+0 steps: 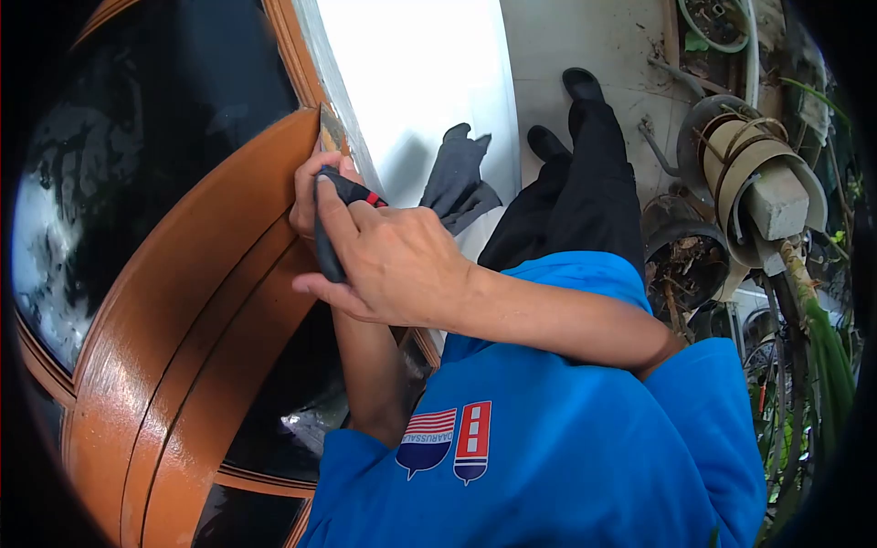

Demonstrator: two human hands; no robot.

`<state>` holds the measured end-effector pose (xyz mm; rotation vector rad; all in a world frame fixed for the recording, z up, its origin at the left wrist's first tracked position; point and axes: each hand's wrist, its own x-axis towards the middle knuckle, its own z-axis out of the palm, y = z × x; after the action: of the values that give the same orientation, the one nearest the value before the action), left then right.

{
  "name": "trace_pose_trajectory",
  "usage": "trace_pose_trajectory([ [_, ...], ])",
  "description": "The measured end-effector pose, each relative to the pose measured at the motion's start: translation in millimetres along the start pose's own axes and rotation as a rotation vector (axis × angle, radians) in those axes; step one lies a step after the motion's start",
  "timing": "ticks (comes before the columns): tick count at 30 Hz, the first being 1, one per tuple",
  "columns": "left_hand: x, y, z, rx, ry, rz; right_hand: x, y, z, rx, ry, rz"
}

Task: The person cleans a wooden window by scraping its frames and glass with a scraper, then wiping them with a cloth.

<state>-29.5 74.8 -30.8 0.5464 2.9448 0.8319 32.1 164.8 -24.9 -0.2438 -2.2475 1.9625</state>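
My right hand (397, 256) is wrapped over a black tool (329, 242) with a red detail, its thumb stretched out below. My left hand (311, 187) is curled around the front part of the same tool, partly hidden behind it and my right hand. Both hands are at the corner of an orange-brown wooden frame (206, 237) with dark glass. Just above my fingers, a narrow patch of bare, worn wood (331, 132) shows at the frame's edge.
A bright white panel (425, 64) stands beside the frame, with grey cloth (452, 183) near it. My black shoes (582, 84) are on the pale floor (585, 32). To the right are pots (685, 247), a concrete block (776, 203) and plants (827, 356).
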Motion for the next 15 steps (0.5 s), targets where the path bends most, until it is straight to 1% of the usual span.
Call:
trace_pose_trajectory([
  [1, 2.0, -0.9, -1.9, -0.013, -0.040, -0.053, 1.9, -1.5, 2.9, -0.002, 0.031, -0.002],
  [2, 3.9, -4.4, -2.8, -0.036, -0.044, 0.010, 3.9, -2.5, 4.2, -0.007, 0.039, 0.008],
  [4, 12.8, -14.6, 4.6, 0.007, 0.047, 0.177, 7.3, -4.2, 4.8, -0.016, 0.054, 0.029],
  [6, 13.9, -10.4, 6.3, -0.126, 0.015, 0.151, 10.9, -1.9, 2.2, 0.011, 0.086, 0.038],
  [7, 10.5, 5.9, 2.9, -0.279, -0.062, 0.042, 12.8, -0.6, 0.4, 0.024, 0.102, 0.042],
  [8, 9.2, 16.7, 1.0, -0.361, -0.108, -0.053, 14.9, -0.9, -1.2, 0.018, 0.096, 0.056],
  [9, 8.0, 27.5, -0.9, -0.439, -0.147, -0.152, 17.6, -1.9, -2.9, 0.013, 0.092, 0.072],
  [10, 9.8, 34.5, -0.7, -0.445, -0.151, -0.231, 21.2, -2.1, -5.2, 0.006, 0.091, 0.087],
  [13, 13.4, 25.4, 4.0, -0.365, -0.124, -0.160, 26.3, -5.1, -10.5, 0.026, 0.119, 0.092],
  [15, 12.9, 27.6, 6.7, -0.423, -0.081, -0.183, 28.2, -4.7, -12.0, 0.044, 0.128, 0.089],
])
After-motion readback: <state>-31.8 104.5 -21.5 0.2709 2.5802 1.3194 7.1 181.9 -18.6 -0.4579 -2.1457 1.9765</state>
